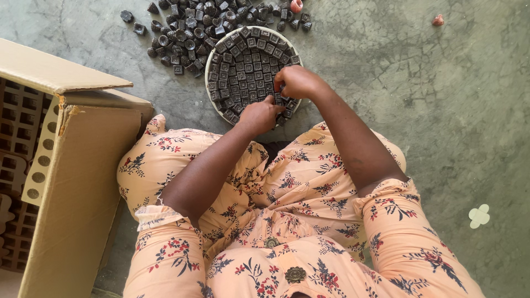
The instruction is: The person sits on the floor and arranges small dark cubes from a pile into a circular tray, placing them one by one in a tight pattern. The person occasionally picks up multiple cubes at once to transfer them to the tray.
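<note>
Seated on the grey concrete floor (419,110), legs in peach floral cloth (309,221) folded up against the near edge of a round white tray (208,66).

Tray packed with small dark square cups (248,66) in tight rows, open sides up, set edge to edge, probably to fill the circle without gaps.

Both hands at the tray's near rim, close together. Left hand (259,115) curled, fingertips pressed down on the cups at the rim, seemingly steadying the last row. Right hand (296,81) just beyond it, toward the tray's middle, fingers pinched together around one small dark cup; the cup itself mostly hidden under the fingers, so the grip cannot be told for sure.

Loose heap of the same dark cups (187,33) beyond the tray's far rim, tumbled any way up, within easy reach for picking.

Open cardboard box (83,182) well to the left of the tray, with brown moulded grid trays (16,116) showing inside.

Two small reddish lumps (296,5) beyond the tray's far right. Pale clover-shaped scrap (479,216) far to the tray's right, near the knee.
</note>
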